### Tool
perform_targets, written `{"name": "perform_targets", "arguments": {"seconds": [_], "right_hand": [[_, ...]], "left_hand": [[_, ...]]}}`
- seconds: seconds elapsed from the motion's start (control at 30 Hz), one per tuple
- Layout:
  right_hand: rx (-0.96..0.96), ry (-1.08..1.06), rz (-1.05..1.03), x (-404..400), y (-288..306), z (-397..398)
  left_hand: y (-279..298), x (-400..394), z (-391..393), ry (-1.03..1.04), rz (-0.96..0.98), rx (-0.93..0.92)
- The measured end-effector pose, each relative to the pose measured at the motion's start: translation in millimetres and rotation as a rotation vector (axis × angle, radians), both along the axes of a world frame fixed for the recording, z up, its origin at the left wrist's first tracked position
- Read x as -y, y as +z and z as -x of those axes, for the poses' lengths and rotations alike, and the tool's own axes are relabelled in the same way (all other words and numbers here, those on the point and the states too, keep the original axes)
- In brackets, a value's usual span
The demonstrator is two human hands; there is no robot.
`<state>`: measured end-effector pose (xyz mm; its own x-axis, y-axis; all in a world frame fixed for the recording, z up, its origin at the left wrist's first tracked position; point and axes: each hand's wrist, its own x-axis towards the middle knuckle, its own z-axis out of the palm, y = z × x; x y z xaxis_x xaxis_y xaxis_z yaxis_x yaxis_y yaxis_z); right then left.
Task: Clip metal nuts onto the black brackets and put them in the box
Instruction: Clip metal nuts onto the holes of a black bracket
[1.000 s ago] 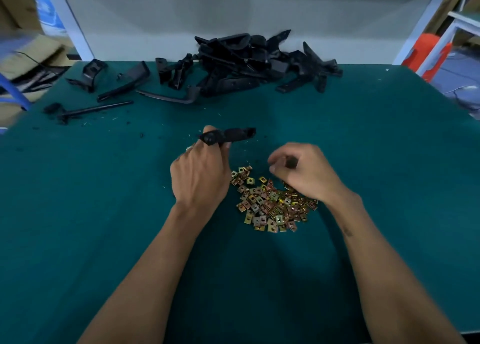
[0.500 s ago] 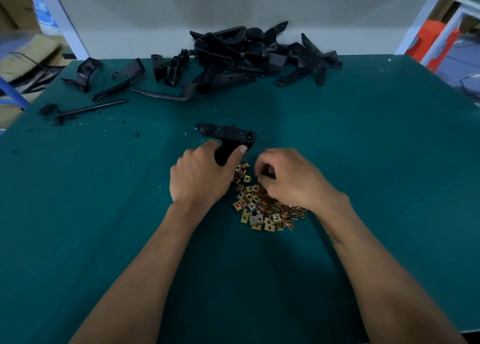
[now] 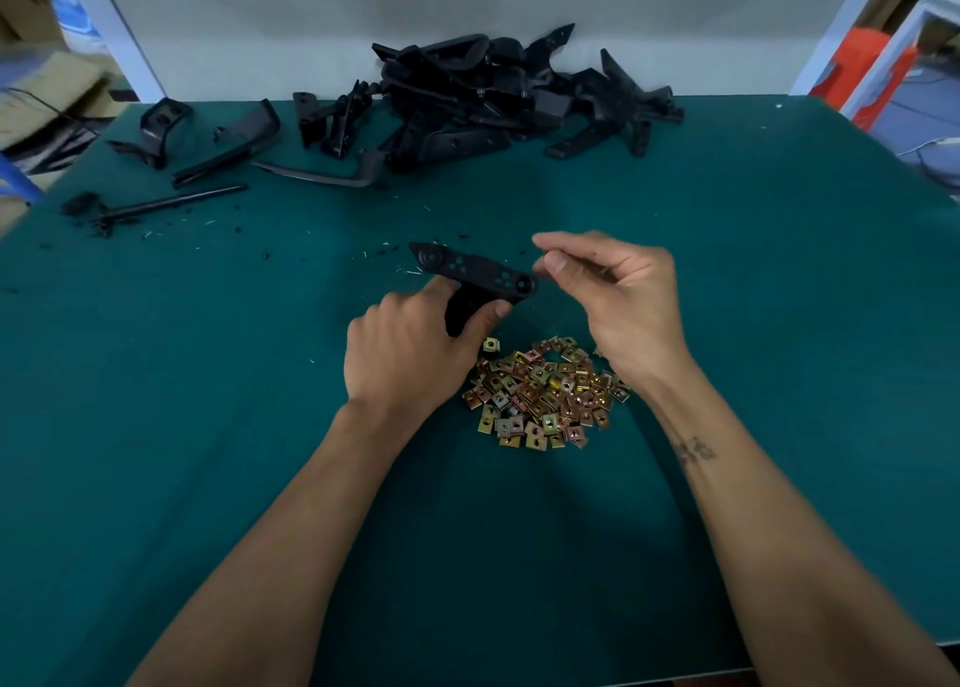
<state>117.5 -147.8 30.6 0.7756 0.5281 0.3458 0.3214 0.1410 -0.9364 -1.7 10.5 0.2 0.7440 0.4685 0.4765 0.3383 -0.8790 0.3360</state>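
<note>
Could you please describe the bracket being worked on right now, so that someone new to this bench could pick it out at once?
On the green table, look just beyond the heap of brass-coloured metal nuts near the middle. The black bracket there is a flat bar with holes. Unlike the black brackets piled at the far edge, it alone is gripped by the left hand, beside the right hand.

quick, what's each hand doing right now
Left hand: grips the black bracket by its stem.
Right hand: fingertips pinched together, contents cannot be told.
</note>
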Motion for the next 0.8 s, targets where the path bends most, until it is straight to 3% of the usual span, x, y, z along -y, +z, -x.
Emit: {"name": "perform_targets", "arguments": {"seconds": [0.1, 0.2, 0.37, 0.8], "right_hand": [[0.03, 0.012, 0.019, -2.6, -0.6, 3.2], [-0.059, 0.017, 0.037, -1.4, 1.3, 3.0], [-0.176, 0.037, -0.088, 0.7, 5.4, 2.2], [-0.143, 0.028, -0.078, -3.7, 2.7, 5.8]], "left_hand": [[0.5, 1.1, 0.7, -0.011, -0.019, -0.006], [0.8, 1.4, 1.0, -0.024, -0.006, -0.014], [1.1, 2.1, 1.5, -0.031, 0.002, -0.018], [1.6, 4.6, 1.4, -0.04, -0.021, 0.014]]}}
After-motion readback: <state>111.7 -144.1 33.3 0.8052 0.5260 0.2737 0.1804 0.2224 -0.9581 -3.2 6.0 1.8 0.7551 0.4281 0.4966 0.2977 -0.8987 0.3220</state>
